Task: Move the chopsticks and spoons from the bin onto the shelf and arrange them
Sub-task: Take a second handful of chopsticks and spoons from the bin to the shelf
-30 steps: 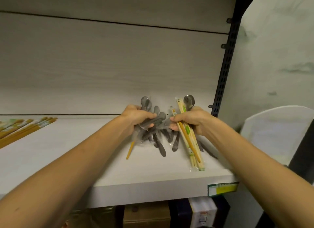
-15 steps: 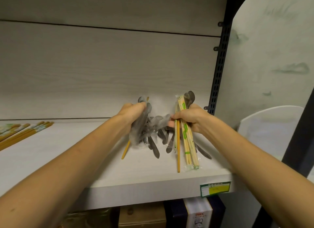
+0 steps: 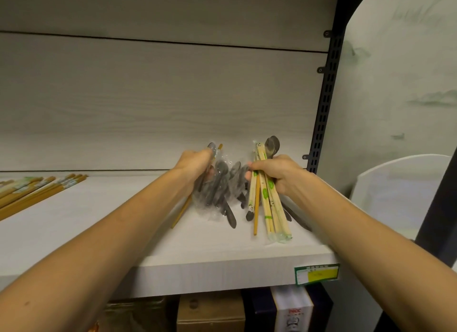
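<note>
My left hand (image 3: 196, 164) grips a bunch of plastic-wrapped dark metal spoons (image 3: 218, 190) and one brown chopstick (image 3: 181, 211), held upright just above the white shelf (image 3: 99, 227). Close beside it, my right hand (image 3: 277, 173) grips pale wrapped chopsticks (image 3: 270, 215) with green marks, plus an orange-brown chopstick and a spoon (image 3: 272, 145) that sticks up behind. Their lower ends hang near the shelf's right front part. More spoons (image 3: 237, 175) sit between the two hands. The bin is out of view.
A row of brown chopsticks (image 3: 37, 190) lies on the shelf at far left. A black slotted upright (image 3: 324, 104) bounds the shelf's right end. A price label (image 3: 316, 273) sits on the front edge. Boxes (image 3: 210, 312) stand below, and a white rounded object (image 3: 398, 190) at right.
Both bunches have turned more upright and the hands have drawn slightly apart, splitting spoons to the left from chopsticks to the right. The view has shifted a little to the right.
</note>
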### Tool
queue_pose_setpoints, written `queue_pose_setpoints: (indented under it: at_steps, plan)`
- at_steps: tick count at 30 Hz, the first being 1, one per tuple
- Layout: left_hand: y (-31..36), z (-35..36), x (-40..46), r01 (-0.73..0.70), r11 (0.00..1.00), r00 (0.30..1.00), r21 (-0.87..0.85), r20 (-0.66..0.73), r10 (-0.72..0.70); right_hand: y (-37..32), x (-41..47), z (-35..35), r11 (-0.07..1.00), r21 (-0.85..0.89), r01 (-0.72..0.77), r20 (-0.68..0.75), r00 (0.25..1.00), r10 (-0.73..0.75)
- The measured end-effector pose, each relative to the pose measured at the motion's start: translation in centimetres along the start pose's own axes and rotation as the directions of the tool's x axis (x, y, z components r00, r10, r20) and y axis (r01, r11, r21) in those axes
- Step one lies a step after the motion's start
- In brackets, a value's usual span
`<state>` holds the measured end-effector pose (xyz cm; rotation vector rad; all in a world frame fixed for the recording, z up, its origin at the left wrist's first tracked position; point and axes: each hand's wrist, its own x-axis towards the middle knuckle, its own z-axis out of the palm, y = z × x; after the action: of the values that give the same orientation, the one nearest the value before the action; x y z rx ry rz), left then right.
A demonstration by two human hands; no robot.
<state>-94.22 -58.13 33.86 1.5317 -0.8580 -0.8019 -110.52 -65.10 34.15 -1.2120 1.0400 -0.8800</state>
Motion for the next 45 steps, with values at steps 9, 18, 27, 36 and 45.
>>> queue_pose_setpoints:
  at_steps: [9, 18, 27, 36, 45]
  plan:
    - [-0.5, -1.0, 0.6, -0.029, 0.998, 0.996, 0.057, -0.083, 0.034, -0.2, -0.2, 0.3, 1.0, -0.006, 0.023, 0.003, 1.0, -0.023]
    - [-0.8, -1.4, 0.8, -0.029, 0.998, 0.997, 0.05, -0.075, 0.033, -0.1, -0.5, 0.8, 0.998, 0.048, 0.035, 0.052, 0.998, -0.037]
    - [-0.7, -2.1, 0.4, -0.043, 0.997, 0.996, 0.06, -0.075, 0.048, 0.2, 0.5, 2.2, 0.993, -0.106, 0.06, -0.03, 0.998, -0.063]
    - [-0.1, -3.1, 0.8, -0.056, 0.998, 0.995, 0.019, -0.081, 0.058, -0.1, 0.3, 3.1, 0.998, 0.049, 0.044, 0.08, 0.996, -0.048]
    - [1.1, -1.4, 0.4, 0.13, 0.972, 0.979, -0.194, 0.18, -0.095, -1.2, 0.7, 3.6, 0.95, 0.306, -0.061, 0.172, 0.985, 0.008]
